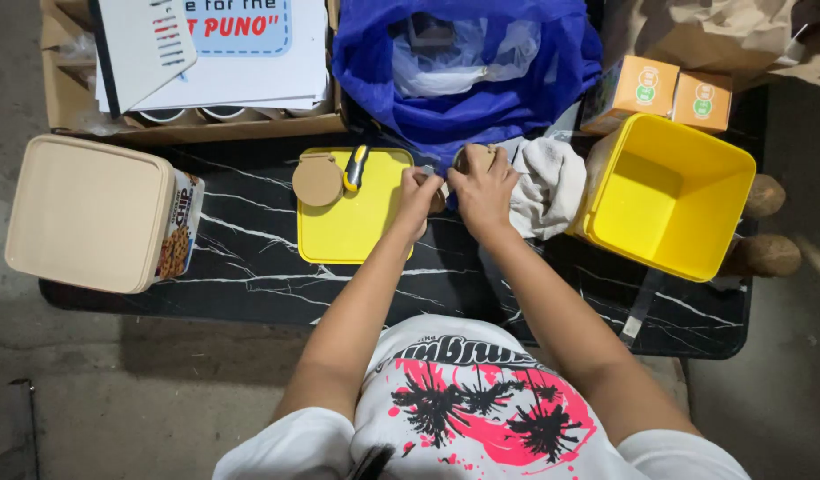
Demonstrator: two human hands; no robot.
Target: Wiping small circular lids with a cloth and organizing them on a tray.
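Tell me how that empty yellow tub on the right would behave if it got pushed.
The yellow tub looks like thin plastic and is empty, so it is probably light and would slide easily on the smooth marble-patterned table. It already sits tilted beside the white cloth, so a shove may well tip it. Its walls would likely flex a little.

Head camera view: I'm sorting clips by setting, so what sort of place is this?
Probably an informal home or storeroom work spot: a low marble-patterned table on bare concrete floor, crowded with a cardboard box, blue plastic bag and yellow tub.
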